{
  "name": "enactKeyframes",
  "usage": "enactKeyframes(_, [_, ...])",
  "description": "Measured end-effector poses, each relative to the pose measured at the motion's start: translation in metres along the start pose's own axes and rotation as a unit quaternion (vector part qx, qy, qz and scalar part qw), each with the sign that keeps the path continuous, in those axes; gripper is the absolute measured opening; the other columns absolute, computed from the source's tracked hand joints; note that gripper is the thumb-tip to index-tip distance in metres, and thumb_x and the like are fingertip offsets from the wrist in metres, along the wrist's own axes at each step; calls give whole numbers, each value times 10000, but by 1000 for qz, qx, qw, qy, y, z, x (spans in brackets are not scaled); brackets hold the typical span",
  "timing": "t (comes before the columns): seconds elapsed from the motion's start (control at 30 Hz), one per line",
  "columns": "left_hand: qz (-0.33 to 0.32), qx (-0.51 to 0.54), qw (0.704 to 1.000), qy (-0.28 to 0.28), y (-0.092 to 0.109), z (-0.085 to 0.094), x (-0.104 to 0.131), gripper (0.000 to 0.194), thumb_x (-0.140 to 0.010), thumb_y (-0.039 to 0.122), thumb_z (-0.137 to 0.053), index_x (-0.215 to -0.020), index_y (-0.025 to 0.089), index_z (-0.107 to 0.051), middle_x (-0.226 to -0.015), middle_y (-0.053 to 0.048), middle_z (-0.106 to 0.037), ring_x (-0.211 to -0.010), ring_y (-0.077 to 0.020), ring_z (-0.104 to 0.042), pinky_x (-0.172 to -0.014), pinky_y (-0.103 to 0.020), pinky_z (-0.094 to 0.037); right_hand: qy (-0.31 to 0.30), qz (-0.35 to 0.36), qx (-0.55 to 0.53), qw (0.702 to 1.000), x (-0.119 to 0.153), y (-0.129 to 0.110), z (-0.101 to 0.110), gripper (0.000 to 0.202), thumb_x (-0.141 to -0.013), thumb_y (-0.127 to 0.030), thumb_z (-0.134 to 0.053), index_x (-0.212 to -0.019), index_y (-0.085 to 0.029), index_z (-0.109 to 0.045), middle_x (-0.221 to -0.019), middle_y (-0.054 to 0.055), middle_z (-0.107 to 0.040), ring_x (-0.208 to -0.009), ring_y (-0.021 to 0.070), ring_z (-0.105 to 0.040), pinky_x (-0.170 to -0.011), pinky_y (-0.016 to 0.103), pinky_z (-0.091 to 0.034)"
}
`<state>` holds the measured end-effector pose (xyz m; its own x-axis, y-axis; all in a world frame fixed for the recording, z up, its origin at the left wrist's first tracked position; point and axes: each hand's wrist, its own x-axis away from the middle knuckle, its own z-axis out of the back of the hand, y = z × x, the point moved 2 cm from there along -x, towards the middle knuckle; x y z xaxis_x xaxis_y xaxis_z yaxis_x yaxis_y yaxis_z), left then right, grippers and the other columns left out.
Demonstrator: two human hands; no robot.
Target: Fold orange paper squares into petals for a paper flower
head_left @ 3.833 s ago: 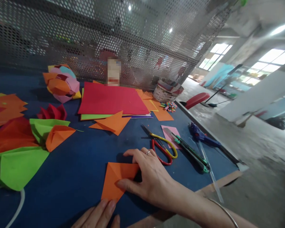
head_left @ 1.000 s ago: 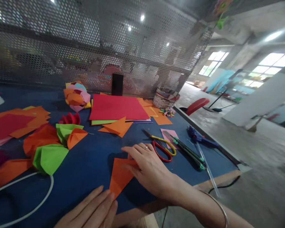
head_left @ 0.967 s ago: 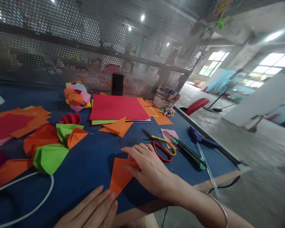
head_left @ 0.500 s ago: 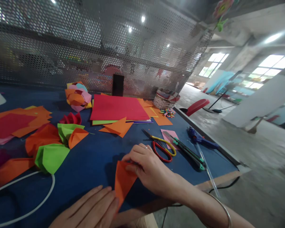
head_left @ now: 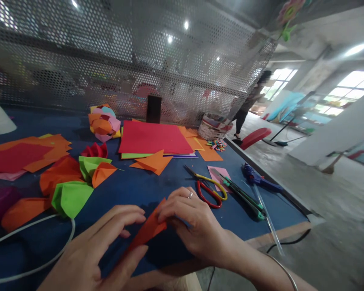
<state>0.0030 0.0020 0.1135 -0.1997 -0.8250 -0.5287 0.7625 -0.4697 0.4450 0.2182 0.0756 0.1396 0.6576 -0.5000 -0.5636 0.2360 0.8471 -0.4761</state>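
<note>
A folded orange paper (head_left: pixel 150 227) slants just above the blue tabletop near the front edge. My right hand (head_left: pixel 194 226), wearing a ring, pinches its upper end between thumb and fingertips. Around the paper's lower end is my left hand (head_left: pixel 100 242), its thumb and fingers spread apart; whether the thumb touches the paper I cannot tell. Scissors (head_left: pixel 206 190) with one red and one yellow handle lie right of my right hand. Beside them a green-and-black utility knife (head_left: pixel 245 198) rests partly on a pink paper square (head_left: pixel 218 177).
Folded green and orange paper shapes (head_left: pixel 71 198) lie left, near a white cable (head_left: pixel 56 256). Behind are a red paper stack (head_left: pixel 154 138), a paper ball (head_left: pixel 104 123) and a woven basket (head_left: pixel 214 127). A blue glue gun (head_left: pixel 261 178) lies right. A person (head_left: pixel 248 105) stands beyond the mesh panel.
My left hand has lifted off the paper's lower end and its fingers have spread. The orange paper has tipped up, turning narrower to view. A person has come into view at the back.
</note>
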Motion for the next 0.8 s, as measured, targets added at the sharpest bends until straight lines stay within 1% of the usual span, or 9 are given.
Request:
enactKeyframes(0.07, [34,49,998,-32,1,-3,-6,338,-932,475,-626,-1242,390,-520,-1201,98,-697,-975,-46,-727,-808,-52,-553,8,26,0,1000,1,-2,-3,229,-937,-11,-536,-982,-218,-622,-1000,-12,-776,-936,145,-659,-872,322,-439])
enactKeyframes(0.17, [88,127,984,-88,-1,-6,-8,271,-941,475,-599,-1198,401,-553,-1174,98,-718,-957,-62,-740,-818,-88,-575,2,44,-1,999,2,-3,-6,241,-931,3,-527,-995,-213,-611,-1005,-1,-774,-919,128,-682,-881,321,-442])
enactKeyframes(0.27, [117,166,970,-136,-3,-8,-4,356,-899,481,-645,-1236,412,-553,-1206,84,-717,-991,-94,-742,-841,-133,-594,-1,46,0,999,2,-3,-8,249,-938,0,-517,-1011,-214,-621,-981,-4,-772,-922,133,-689,-882,323,-451])
enactKeyframes(0.33, [123,175,967,-139,-3,-9,-4,445,-855,479,-699,-1269,432,-543,-1243,82,-707,-1051,-119,-731,-868,-165,-601,-2,47,2,999,1,-3,-8,238,-954,-19,-513,-1019,-217,-628,-975,-3,-773,-922,142,-689,-875,326,-466])
enactKeyframes(0.37, [129,184,965,-137,-3,-8,-5,448,-849,479,-705,-1267,429,-553,-1245,75,-708,-1052,-125,-731,-866,-173,-605,-3,51,1,999,0,-4,-9,233,-961,-27,-507,-1024,-215,-630,-978,2,-773,-920,142,-691,-874,326,-476])
enactKeyframes(0.5, [162,247,947,-124,-2,-9,-14,302,-890,462,-649,-1165,336,-653,-1141,17,-756,-922,-141,-765,-773,-178,-624,-13,70,-18,997,-4,-5,-10,266,-974,-18,-436,-1045,-189,-626,-991,39,-771,-913,133,-698,-885,311,-525])
enactKeyframes(0.6, [163,301,932,-116,-5,-11,-17,236,-901,441,-628,-1105,330,-669,-1063,26,-781,-904,-161,-778,-735,-181,-625,-14,70,-24,997,-5,-5,-10,274,-984,-16,-417,-1058,-169,-631,-1001,64,-763,-916,137,-687,-876,299,-547])
enactKeyframes(0.73, [191,356,905,-137,-15,-14,-11,247,-927,493,-619,-1129,352,-638,-1081,50,-778,-998,-160,-763,-801,-178,-614,-14,59,-30,998,-3,-4,-10,260,-992,-26,-448,-1110,-159,-639,-1043,76,-757,-966,145,-674,-895,295,-557])
enactKeyframes(0.8, [198,362,898,-150,-18,-14,-10,253,-946,514,-592,-1134,348,-624,-1097,51,-775,-1008,-154,-760,-826,-187,-613,-12,55,-35,998,-2,-4,-11,275,-999,-34,-449,-1160,-164,-630,-1065,72,-755,-1000,144,-669,-915,294,-560])
